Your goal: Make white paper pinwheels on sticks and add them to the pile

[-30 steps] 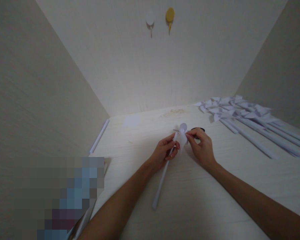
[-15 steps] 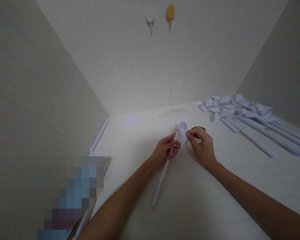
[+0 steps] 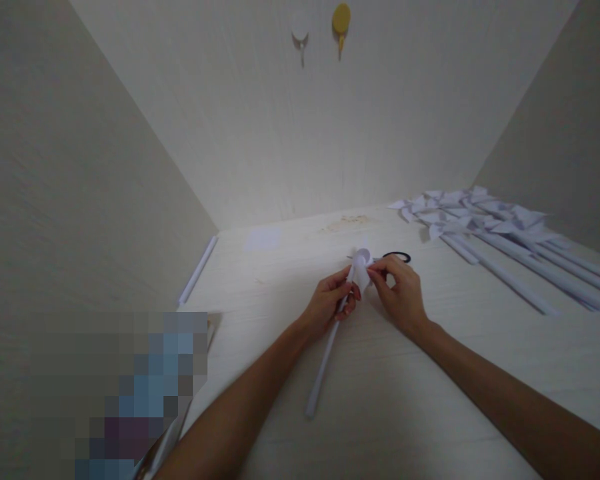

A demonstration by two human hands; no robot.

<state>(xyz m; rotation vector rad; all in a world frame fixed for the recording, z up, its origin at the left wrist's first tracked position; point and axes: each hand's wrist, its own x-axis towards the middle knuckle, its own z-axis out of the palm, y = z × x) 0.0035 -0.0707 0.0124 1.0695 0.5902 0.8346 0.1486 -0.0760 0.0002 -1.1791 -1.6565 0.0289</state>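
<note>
My left hand is closed around the upper part of a rolled white paper stick, which slants down toward me. At the stick's top end sits a paper pinwheel head with curled white blades. The fingertips of my right hand pinch the right edge of that head. Behind my hands lies a pair of scissors; one black handle loop shows past my right hand, and a blade tip peeks out left of the paper. How the head joins the stick is hidden by my fingers.
Several finished-looking paper pinwheels with stick handles are heaped at the right. A loose paper stick lies along the left wall, and a white paper square near the back wall. White and yellow hooks hang on that wall.
My right hand has shifted slightly left and down with the pinwheel edge, and the blades have curled in a little. More of the scissors' handle shows. My left hand keeps its grip.
</note>
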